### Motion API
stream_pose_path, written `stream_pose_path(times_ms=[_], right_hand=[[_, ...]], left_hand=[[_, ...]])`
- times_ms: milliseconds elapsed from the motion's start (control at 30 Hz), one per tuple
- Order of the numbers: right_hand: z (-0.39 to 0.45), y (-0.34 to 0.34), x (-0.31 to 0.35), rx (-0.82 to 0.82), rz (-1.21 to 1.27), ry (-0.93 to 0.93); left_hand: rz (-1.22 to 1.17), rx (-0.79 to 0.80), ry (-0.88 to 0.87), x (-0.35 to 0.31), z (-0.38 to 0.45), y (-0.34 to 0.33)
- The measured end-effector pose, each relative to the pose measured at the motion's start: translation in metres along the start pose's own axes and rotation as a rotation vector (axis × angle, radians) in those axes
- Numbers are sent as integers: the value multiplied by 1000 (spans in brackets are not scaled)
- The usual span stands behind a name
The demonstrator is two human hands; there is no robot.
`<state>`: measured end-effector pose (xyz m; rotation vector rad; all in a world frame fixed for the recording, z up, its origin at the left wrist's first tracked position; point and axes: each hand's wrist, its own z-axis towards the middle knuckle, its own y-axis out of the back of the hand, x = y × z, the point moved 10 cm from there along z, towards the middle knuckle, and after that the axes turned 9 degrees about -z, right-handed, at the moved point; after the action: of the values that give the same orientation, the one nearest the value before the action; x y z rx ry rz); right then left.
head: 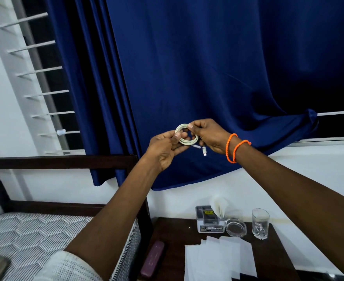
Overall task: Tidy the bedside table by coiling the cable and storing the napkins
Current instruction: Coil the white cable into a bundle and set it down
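**Inspector A:** Take the blue curtain (207, 78) as reference and work from the left. What is recorded?

**Inspector B:** Left of the curtain, a window grille (37, 82). Below it, a bed (35, 236) with a dark frame and a striped mattress. In front of the curtain's lower part, the left hand (163, 151) pinches the cable (184, 136) between thumb and fingers.

**Inspector A:** Condition of the cable?

**Inspector B:** White, wound into a small round coil of several loops, held in the air. Two short ends with white connectors hang from the coil's lower right. The right hand (209, 136) grips the coil's top and right side, fingers curled round it. Two orange bands (233, 148) sit on that wrist.

**Inspector A:** Below the curtain?

**Inspector B:** A dark wooden surface (175, 232). On it, a maroon case (152, 258) at the left edge; white napkins (217, 258) fanned flat at the front; behind them a holder (207, 220) with one napkin upright, a glass ashtray (235, 227) just beside it, then a drinking glass (260, 223).
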<state>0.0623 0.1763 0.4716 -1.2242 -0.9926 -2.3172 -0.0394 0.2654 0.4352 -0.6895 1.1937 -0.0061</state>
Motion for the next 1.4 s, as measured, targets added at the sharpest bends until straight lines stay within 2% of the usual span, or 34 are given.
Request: stream_pose_path(times_ms=[133, 300, 400, 533, 733, 833, 900, 1067, 1233, 1400], right_hand=[[-3, 2, -2, 56, -4, -13], [-10, 8, -15, 162, -162, -40], [-13, 15, -23, 145, -163, -72], [-17, 19, -27, 126, 57, -161], [-20, 13, -32, -19, 479, -294], [-22, 12, -33, -120, 527, -290], [-22, 17, -30, -206, 441, -233], [-25, 36, 7, -475, -256, 110], [-35, 22, 31, -444, -474, 353], [-47, 20, 45, -518, -533, 447]], left_hand=[[41, -55, -43, -4, -2, 4], [102, -146, -81, -8, 0, 20], [120, -180, -85, -7, 2, 27], [186, -252, -132, -2, 6, 36], [145, -293, -134, 8, 6, 35], [121, -291, -117, 11, 5, 32], [108, -293, -101, 12, 5, 32], [97, -276, -59, 14, 6, 29], [105, -295, -39, 9, 7, 32], [118, -288, -40, 6, 9, 30]])
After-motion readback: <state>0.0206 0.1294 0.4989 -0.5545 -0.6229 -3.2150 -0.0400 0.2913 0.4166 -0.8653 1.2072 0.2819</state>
